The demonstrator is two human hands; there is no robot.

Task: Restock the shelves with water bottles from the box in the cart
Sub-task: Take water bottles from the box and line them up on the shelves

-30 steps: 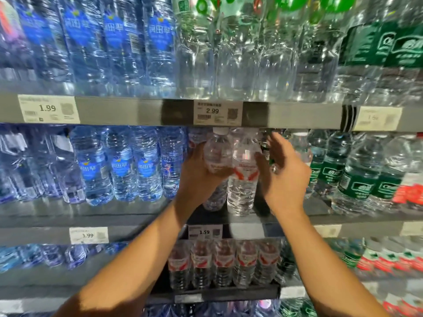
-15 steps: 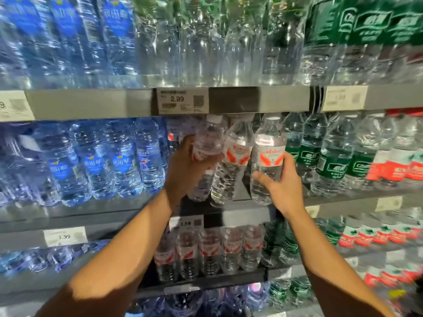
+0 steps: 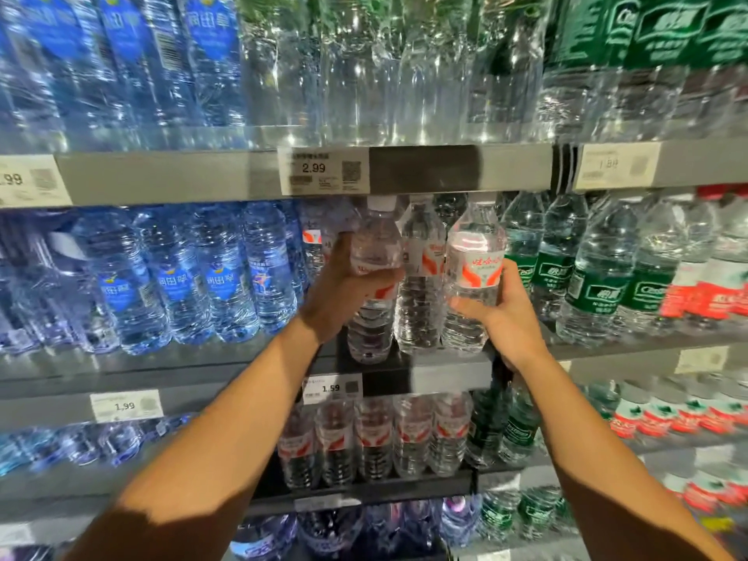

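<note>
Two red-labelled water bottles at middle shelf (image 3: 449,374) front edge, third bottle (image 3: 419,277) upright between them. Left hand (image 3: 344,289) grasps left bottle (image 3: 374,253); right hand (image 3: 506,317) grasps right bottle (image 3: 475,261). Blue-labelled bottles (image 3: 218,273) left, green-labelled bottles (image 3: 554,261) right.

1. There is a single view, from a camera worn on the person's head.
2. It faces straight into a store shelf unit (image 3: 421,170) at close range, so bottles fill the frame edge to edge.
3. The lens is wide-angle: shelf edges bow, and the corners are blurred.
4. Both forearms enter from the bottom edge and reach away from the camera towards the middle shelf.
5. With only one camera, no second view overlaps it.
</note>
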